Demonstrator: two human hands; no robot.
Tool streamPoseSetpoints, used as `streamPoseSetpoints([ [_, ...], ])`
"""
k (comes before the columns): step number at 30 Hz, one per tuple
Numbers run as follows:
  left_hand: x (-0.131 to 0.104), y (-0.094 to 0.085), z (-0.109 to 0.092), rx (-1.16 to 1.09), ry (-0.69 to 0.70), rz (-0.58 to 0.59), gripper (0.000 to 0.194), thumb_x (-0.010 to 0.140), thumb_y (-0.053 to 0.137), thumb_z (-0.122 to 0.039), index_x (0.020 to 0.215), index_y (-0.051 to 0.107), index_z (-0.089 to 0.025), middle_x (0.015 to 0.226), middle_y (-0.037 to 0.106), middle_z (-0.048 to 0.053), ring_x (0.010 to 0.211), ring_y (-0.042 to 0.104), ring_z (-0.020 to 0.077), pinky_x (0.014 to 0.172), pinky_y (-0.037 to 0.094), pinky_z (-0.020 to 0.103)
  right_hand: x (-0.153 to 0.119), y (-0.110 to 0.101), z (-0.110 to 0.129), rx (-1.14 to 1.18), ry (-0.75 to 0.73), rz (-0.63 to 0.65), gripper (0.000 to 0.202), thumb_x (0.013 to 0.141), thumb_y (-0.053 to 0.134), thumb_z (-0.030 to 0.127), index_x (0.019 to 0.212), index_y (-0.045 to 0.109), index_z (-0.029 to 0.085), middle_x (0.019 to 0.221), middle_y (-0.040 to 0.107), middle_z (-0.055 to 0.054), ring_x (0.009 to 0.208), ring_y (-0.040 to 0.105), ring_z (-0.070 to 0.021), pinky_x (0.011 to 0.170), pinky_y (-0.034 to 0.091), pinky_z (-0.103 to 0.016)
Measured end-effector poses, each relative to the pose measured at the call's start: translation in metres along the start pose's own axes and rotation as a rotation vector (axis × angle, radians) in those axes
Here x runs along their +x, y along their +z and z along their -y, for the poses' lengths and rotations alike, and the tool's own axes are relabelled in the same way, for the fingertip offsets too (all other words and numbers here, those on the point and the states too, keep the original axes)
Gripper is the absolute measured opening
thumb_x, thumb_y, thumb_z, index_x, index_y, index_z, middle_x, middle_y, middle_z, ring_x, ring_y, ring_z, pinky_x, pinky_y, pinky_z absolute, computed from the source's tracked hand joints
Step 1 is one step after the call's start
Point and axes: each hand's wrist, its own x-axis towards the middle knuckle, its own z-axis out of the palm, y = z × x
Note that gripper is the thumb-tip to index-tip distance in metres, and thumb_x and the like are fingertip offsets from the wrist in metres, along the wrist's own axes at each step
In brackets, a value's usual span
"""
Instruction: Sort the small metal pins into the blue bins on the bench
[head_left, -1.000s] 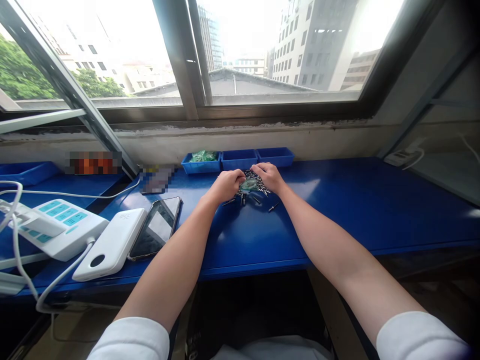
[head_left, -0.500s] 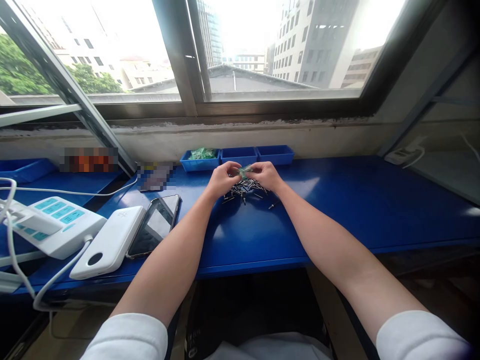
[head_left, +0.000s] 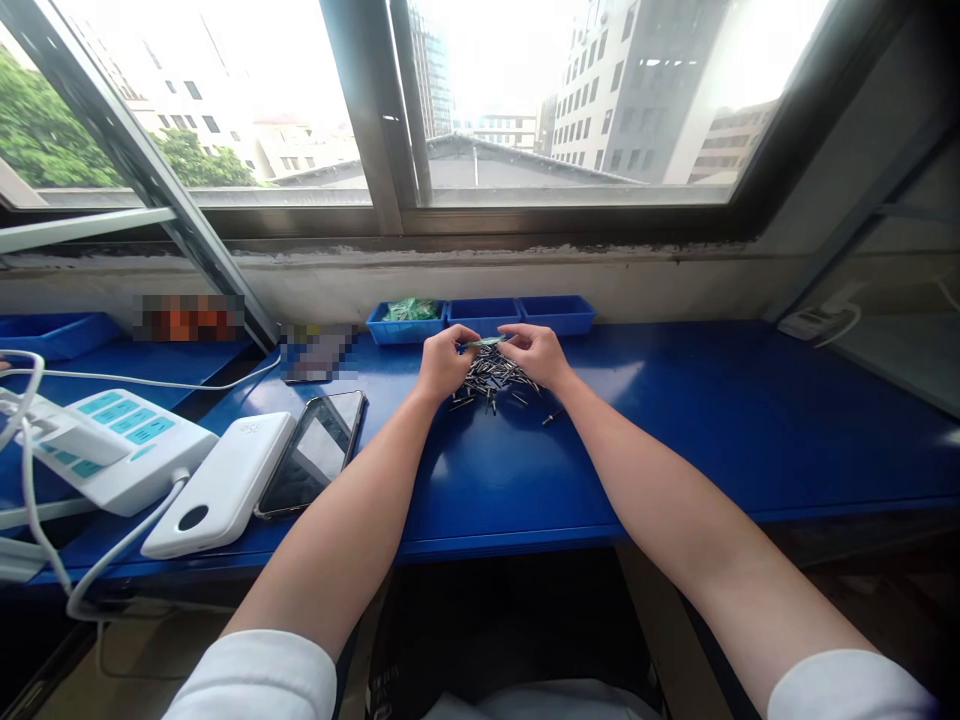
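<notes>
Between my two hands a small clear-green plastic bag (head_left: 490,341) is stretched out flat, above a pile of metal rivets (head_left: 495,372) on the blue table (head_left: 510,480). My left hand (head_left: 444,362) pinches the bag's left end. At its right end, my right hand (head_left: 541,357) has thumb and forefinger closed on the bag. A few loose rivets lie at the near side of the pile. Behind the hands, the left blue bin (head_left: 407,331) holds more green bags.
Two more blue bins (head_left: 484,318) (head_left: 556,316) stand in the same row. To the left lie a phone (head_left: 311,453), a white power bank (head_left: 219,487) and a power strip (head_left: 124,440) with cables. A metal shelf post (head_left: 202,255) rises at the back left.
The plastic bag, bunched upward before, now looks flatter between my fingers. The whole view has shifted slightly, and my right hand's fingers are a little further from the left ones.
</notes>
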Motion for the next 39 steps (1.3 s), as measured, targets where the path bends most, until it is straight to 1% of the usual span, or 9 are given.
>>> streamPoseSetpoints([
  [6, 0.0, 0.001, -0.001, 0.054, 0.021, 0.011, 0.024, 0.075, 0.057, -0.025, 0.097, 0.064, -0.018, 0.102, 0.068, 0.004, 0.094, 0.061, 0.0182, 0.086, 0.046, 0.03, 0.002, -0.001, 0.0, 0.305, 0.067, 0.084, 0.032, 0.062, 0.067, 0.028, 0.092, 0.071, 0.018, 0.089, 0.071, -0.005, 0.087, 0.065, -0.0221, 0.081, 0.051, -0.035],
  [10, 0.003, -0.002, 0.003, 0.128, -0.019, -0.033, 0.045, 0.073, 0.061, -0.026, 0.116, 0.056, -0.017, 0.116, 0.062, 0.007, 0.105, 0.056, 0.0216, 0.091, 0.045, 0.032, 0.008, -0.007, -0.008, 0.305, 0.112, -0.044, 0.033, 0.061, 0.065, 0.023, 0.093, 0.07, 0.017, 0.097, 0.07, -0.006, 0.095, 0.064, -0.0233, 0.088, 0.05, -0.038],
  [15, 0.005, -0.005, 0.011, 0.195, -0.091, -0.124, 0.037, 0.074, 0.058, -0.024, 0.111, 0.058, -0.017, 0.111, 0.063, 0.008, 0.103, 0.057, 0.0232, 0.092, 0.045, 0.035, 0.023, -0.019, -0.031, 0.243, 0.255, -0.299, 0.047, 0.062, 0.062, 0.021, 0.108, 0.065, 0.014, 0.108, 0.066, -0.009, 0.102, 0.06, -0.0251, 0.086, 0.05, -0.039],
  [18, 0.005, -0.004, 0.015, 0.208, -0.098, -0.134, 0.034, 0.075, 0.057, -0.025, 0.108, 0.06, -0.016, 0.109, 0.063, 0.008, 0.101, 0.058, 0.0235, 0.092, 0.045, 0.035, 0.029, -0.028, -0.041, 0.246, 0.363, -0.356, 0.063, 0.064, 0.059, 0.026, 0.125, 0.052, 0.014, 0.117, 0.061, -0.011, 0.101, 0.06, -0.0265, 0.074, 0.053, -0.038],
  [21, 0.005, -0.003, 0.017, 0.216, -0.109, -0.11, 0.033, 0.075, 0.056, -0.025, 0.107, 0.06, -0.017, 0.108, 0.063, 0.008, 0.101, 0.058, 0.0235, 0.092, 0.044, 0.034, 0.031, -0.036, -0.043, 0.288, 0.412, -0.332, 0.075, 0.068, 0.053, 0.03, 0.139, 0.033, 0.015, 0.124, 0.056, -0.011, 0.103, 0.059, -0.0247, 0.065, 0.053, -0.033],
  [28, 0.006, -0.001, 0.021, 0.245, -0.152, -0.05, 0.034, 0.074, 0.054, -0.023, 0.106, 0.061, -0.015, 0.109, 0.062, 0.009, 0.104, 0.056, 0.0236, 0.095, 0.042, 0.033, 0.027, -0.049, -0.029, 0.398, 0.427, -0.224, 0.075, 0.077, 0.037, 0.031, 0.145, 0.01, 0.019, 0.137, 0.043, -0.011, 0.113, 0.053, -0.0222, 0.069, 0.051, -0.033],
  [31, 0.006, 0.0, 0.02, 0.295, -0.179, -0.021, 0.035, 0.075, 0.053, -0.023, 0.108, 0.061, -0.015, 0.111, 0.062, 0.009, 0.107, 0.056, 0.0224, 0.096, 0.041, 0.031, 0.023, -0.054, -0.026, 0.485, 0.399, -0.233, 0.072, 0.077, 0.038, 0.035, 0.144, 0.015, 0.026, 0.139, 0.04, -0.009, 0.112, 0.053, -0.0229, 0.071, 0.051, -0.035],
  [35, 0.005, 0.001, 0.019, 0.342, -0.186, 0.019, 0.038, 0.081, 0.049, -0.03, 0.114, 0.059, -0.015, 0.116, 0.061, 0.008, 0.111, 0.054, 0.0206, 0.098, 0.039, 0.029, 0.022, -0.056, -0.033, 0.568, 0.343, -0.285, 0.061, 0.075, 0.042, 0.038, 0.136, 0.035, 0.028, 0.136, 0.046, -0.007, 0.106, 0.056, -0.0219, 0.072, 0.051, -0.034],
  [39, 0.003, 0.003, 0.019, 0.431, -0.193, 0.152, 0.054, 0.085, 0.041, -0.05, 0.125, 0.053, -0.016, 0.129, 0.053, 0.011, 0.122, 0.046, 0.0253, 0.103, 0.035, 0.036, 0.022, -0.046, -0.039, 0.233, 0.32, -0.373, 0.048, 0.075, 0.046, 0.041, 0.117, 0.055, 0.019, 0.115, 0.061, -0.008, 0.094, 0.06, -0.0209, 0.076, 0.05, -0.033],
])
